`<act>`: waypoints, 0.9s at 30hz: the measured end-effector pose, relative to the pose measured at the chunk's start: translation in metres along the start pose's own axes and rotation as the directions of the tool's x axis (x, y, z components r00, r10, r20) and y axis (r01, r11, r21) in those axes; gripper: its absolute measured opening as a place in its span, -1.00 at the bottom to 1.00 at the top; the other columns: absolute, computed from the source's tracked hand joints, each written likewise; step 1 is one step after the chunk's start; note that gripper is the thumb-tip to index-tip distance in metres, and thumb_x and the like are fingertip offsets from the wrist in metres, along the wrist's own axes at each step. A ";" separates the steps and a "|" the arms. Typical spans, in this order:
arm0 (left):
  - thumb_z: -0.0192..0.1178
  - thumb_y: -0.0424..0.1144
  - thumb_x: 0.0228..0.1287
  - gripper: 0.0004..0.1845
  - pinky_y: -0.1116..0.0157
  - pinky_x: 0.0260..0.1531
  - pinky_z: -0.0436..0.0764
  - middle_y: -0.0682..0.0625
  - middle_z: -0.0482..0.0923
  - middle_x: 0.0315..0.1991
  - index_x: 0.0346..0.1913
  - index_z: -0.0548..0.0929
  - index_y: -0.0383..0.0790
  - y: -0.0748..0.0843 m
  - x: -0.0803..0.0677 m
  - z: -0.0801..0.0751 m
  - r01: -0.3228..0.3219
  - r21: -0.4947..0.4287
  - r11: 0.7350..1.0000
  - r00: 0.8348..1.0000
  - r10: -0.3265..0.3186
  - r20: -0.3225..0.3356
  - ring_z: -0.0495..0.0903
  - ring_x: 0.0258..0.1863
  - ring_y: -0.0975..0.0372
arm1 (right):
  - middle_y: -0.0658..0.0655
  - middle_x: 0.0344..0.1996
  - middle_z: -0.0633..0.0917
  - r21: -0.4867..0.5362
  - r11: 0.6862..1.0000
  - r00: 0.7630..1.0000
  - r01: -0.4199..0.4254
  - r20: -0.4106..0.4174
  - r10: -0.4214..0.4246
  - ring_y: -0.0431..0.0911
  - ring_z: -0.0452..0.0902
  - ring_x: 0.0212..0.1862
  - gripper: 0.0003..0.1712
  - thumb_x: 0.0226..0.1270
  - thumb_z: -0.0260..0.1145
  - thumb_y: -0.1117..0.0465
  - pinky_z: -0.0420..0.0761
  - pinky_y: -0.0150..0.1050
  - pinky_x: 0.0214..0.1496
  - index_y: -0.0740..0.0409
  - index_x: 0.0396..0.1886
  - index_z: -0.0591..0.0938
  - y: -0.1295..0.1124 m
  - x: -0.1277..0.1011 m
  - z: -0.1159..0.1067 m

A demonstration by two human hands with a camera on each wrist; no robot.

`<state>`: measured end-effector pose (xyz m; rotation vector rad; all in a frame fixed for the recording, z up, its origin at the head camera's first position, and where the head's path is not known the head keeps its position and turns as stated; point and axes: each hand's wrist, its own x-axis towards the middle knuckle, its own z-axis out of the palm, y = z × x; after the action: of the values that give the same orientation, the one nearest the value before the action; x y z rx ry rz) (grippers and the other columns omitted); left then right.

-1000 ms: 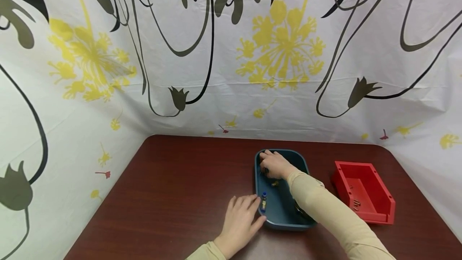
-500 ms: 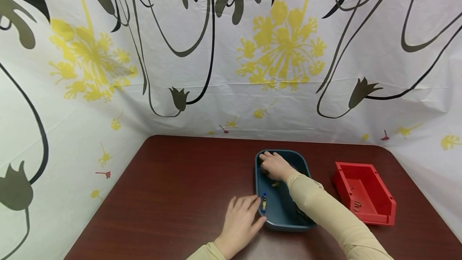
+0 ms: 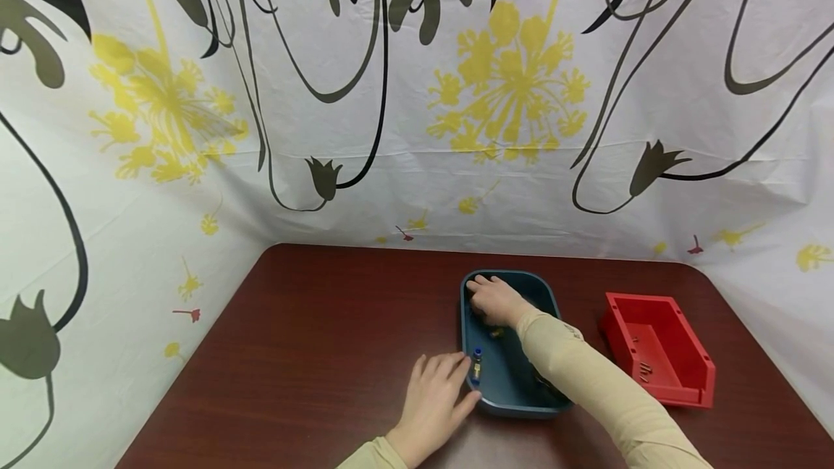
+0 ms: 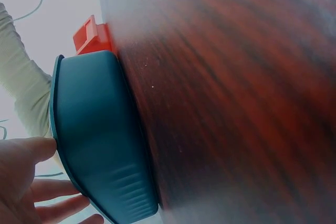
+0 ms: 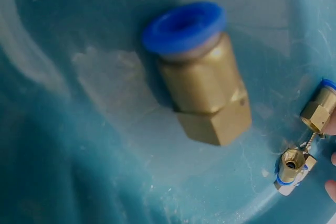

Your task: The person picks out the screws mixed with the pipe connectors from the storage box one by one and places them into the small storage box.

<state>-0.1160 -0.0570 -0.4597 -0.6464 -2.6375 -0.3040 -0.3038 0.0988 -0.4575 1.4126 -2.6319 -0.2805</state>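
My left hand (image 3: 430, 407) lies at the near-left side of a dark teal plastic bin (image 3: 515, 407), fingers extended, with thumb and fingertips at its rim in the left wrist view. My right hand (image 3: 498, 300) reaches down into the bin's far-left part. In the right wrist view its fingertips (image 5: 331, 190) show at the right edge, close beside a brass push-in fitting (image 5: 317, 109) with a blue collar. I cannot tell whether they grip it. Another brass fitting (image 5: 290, 163) lies just below, its threaded opening visible. A larger-looking brass fitting (image 5: 210, 87) is nearer the camera.
To the right stands a red open-front bin (image 3: 658, 346) with several small metal pieces (image 3: 645, 370) inside. A blue-ended fitting (image 3: 477, 365) lies along the teal bin's left wall. The right sleeve (image 3: 586, 368) crosses over the teal bin. A patterned cloth (image 3: 404, 129) hangs behind the brown table (image 3: 326, 339).
My right hand has shifted slightly within the far-left part of the teal bin, and the dark piece visible under it earlier is now hidden. The left hand has stayed in place.
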 end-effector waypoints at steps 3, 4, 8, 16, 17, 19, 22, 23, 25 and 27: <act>0.15 0.10 0.08 -0.55 -0.02 -0.14 0.36 0.05 0.45 -0.04 -0.03 0.59 -0.10 0.000 0.000 0.001 -0.001 -0.001 1.000 1.000 0.001 0.002 0.43 -0.11 0.17 | 0.03 -0.27 0.47 0.016 1.000 1.000 -0.010 0.026 0.009 -0.06 0.28 -0.26 -0.70 -0.10 0.41 0.18 0.40 -0.09 -0.21 -0.11 -0.81 0.47 -0.001 0.000 0.001; 0.15 0.10 0.08 -0.55 -0.02 -0.14 0.36 0.05 0.45 -0.04 -0.03 0.59 -0.10 0.000 0.000 0.001 -0.001 -0.003 1.000 1.000 0.001 0.003 0.43 -0.11 0.17 | 0.03 -0.26 0.47 0.017 1.000 0.999 -0.013 0.035 0.012 -0.06 0.28 -0.25 -0.70 -0.10 0.41 0.18 0.40 -0.09 -0.19 -0.11 -0.81 0.47 -0.001 0.000 0.001; 0.15 0.09 0.09 -0.54 -0.03 -0.14 0.36 0.05 0.45 -0.03 -0.02 0.58 -0.10 0.000 0.000 0.002 -0.005 -0.005 1.000 1.000 0.005 0.003 0.43 -0.11 0.17 | 0.03 -0.24 0.48 0.013 1.000 0.998 -0.025 0.055 0.024 -0.05 0.30 -0.22 -0.68 -0.13 0.42 0.15 0.40 -0.09 -0.15 -0.11 -0.83 0.45 -0.002 -0.001 0.002; 0.16 0.09 0.08 -0.55 -0.03 -0.14 0.36 0.04 0.45 -0.03 -0.03 0.58 -0.11 0.001 0.001 0.000 -0.004 -0.014 1.000 1.000 0.004 -0.001 0.43 -0.11 0.17 | 0.04 -0.20 0.49 0.028 0.999 0.999 -0.026 0.038 0.025 -0.06 0.29 -0.22 -0.63 -0.15 0.43 0.14 0.39 -0.12 -0.20 -0.10 -0.86 0.40 -0.002 -0.003 0.002; 0.15 0.09 0.09 -0.55 -0.03 -0.14 0.36 0.04 0.45 -0.03 -0.03 0.58 -0.11 0.001 0.001 0.000 -0.004 -0.015 1.000 1.000 0.004 0.000 0.43 -0.11 0.17 | 0.04 -0.20 0.49 0.029 0.999 0.999 -0.023 0.034 0.022 -0.06 0.29 -0.23 -0.63 -0.15 0.43 0.14 0.38 -0.12 -0.21 -0.10 -0.86 0.40 -0.002 -0.003 0.002; 0.15 0.09 0.09 -0.55 -0.03 -0.14 0.36 0.05 0.45 -0.03 -0.02 0.58 -0.11 0.002 0.000 0.000 -0.002 -0.017 1.000 1.000 0.002 0.005 0.43 -0.11 0.17 | 0.03 -0.23 0.48 0.033 0.999 1.000 -0.015 0.025 0.014 -0.06 0.28 -0.25 -0.63 -0.14 0.43 0.14 0.39 -0.12 -0.23 -0.11 -0.86 0.39 -0.002 -0.004 0.001; 0.14 0.08 0.10 -0.55 -0.03 -0.14 0.36 0.05 0.45 -0.03 -0.02 0.58 -0.11 0.002 0.000 0.000 0.000 -0.018 1.000 1.000 0.000 0.007 0.43 -0.10 0.17 | 0.01 -0.33 0.43 0.049 0.999 1.000 0.002 0.003 -0.002 -0.07 0.25 -0.29 -0.64 -0.15 0.42 0.15 0.39 -0.11 -0.26 -0.11 -0.85 0.39 -0.001 -0.004 -0.001; 0.14 0.08 0.10 -0.55 -0.03 -0.13 0.36 0.05 0.45 -0.03 -0.02 0.58 -0.11 0.002 0.000 0.000 0.002 -0.018 1.000 1.000 -0.001 0.005 0.43 -0.10 0.17 | 0.00 -0.36 0.41 0.052 0.999 1.000 0.006 -0.006 -0.006 -0.07 0.24 -0.30 -0.65 -0.16 0.42 0.15 0.39 -0.11 -0.26 -0.12 -0.85 0.40 0.000 -0.004 -0.002; 0.15 0.08 0.09 -0.55 -0.03 -0.13 0.36 0.05 0.45 -0.03 -0.02 0.58 -0.11 0.002 0.000 0.000 0.003 -0.017 1.000 1.000 -0.003 0.000 0.43 -0.10 0.17 | -0.02 -0.40 0.37 0.060 0.998 1.000 0.016 -0.022 -0.014 -0.08 0.22 -0.32 -0.66 -0.16 0.41 0.17 0.38 -0.11 -0.28 -0.12 -0.84 0.40 0.001 -0.003 -0.005; 0.15 0.08 0.09 -0.55 -0.03 -0.13 0.35 0.04 0.45 -0.03 -0.02 0.58 -0.11 0.002 0.000 0.000 0.004 -0.017 1.000 1.000 -0.004 -0.004 0.43 -0.10 0.17 | -0.03 -0.42 0.35 0.057 0.998 0.999 0.025 -0.030 -0.023 -0.09 0.20 -0.32 -0.67 -0.15 0.38 0.19 0.36 -0.13 -0.31 -0.12 -0.83 0.39 0.002 -0.002 -0.009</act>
<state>-0.1147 -0.0551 -0.4597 -0.6454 -2.6353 -0.3284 -0.3020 0.1008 -0.4487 1.4551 -2.6211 -0.1860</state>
